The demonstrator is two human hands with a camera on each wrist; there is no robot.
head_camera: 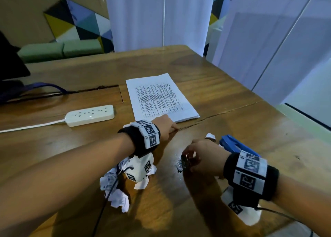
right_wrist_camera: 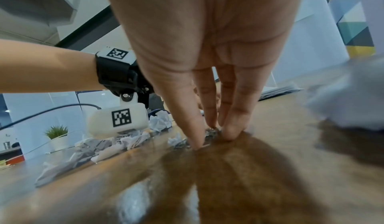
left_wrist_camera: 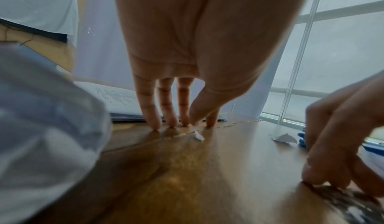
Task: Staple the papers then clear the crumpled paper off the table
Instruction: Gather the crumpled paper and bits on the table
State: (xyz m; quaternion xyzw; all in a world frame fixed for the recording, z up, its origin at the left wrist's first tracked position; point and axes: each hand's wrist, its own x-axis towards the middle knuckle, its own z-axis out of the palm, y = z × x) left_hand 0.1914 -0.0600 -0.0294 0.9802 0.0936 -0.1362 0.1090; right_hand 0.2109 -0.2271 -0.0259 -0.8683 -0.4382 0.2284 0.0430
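your left hand [head_camera: 165, 124] reaches forward with its fingers straight, and the fingertips [left_wrist_camera: 154, 124] press down on the desk [head_camera: 223, 86] just in front of the near edge of the stack of printed papers [head_camera: 159, 97]; it grips nothing. the papers lie flat, further out than both hands, squared up and apart from the mess.

your right hand [head_camera: 200, 156] sits nearer to you and to the right, fingers drawn together, with the thumb and fingertips [right_wrist_camera: 230, 132] closing on a small dark crumpled scrap [head_camera: 182, 162] lying on the desk. whether the scrap is lifted or only pinched against the wood, you cannot tell.

a big pile of crumpled paper [head_camera: 116, 186] lies under your left forearm, touching nothing your hands hold. a small torn white bit [head_camera: 210, 136] rests just beyond your right hand, and the blue stapler [head_camera: 234, 144] lies right beside it, partly hidden by your right wrist. another white wad [right_wrist_camera: 349, 94], blurred, sits close to the right wrist camera.

a white power strip [head_camera: 89, 115] lies on the left of the desk, well apart from both hands.
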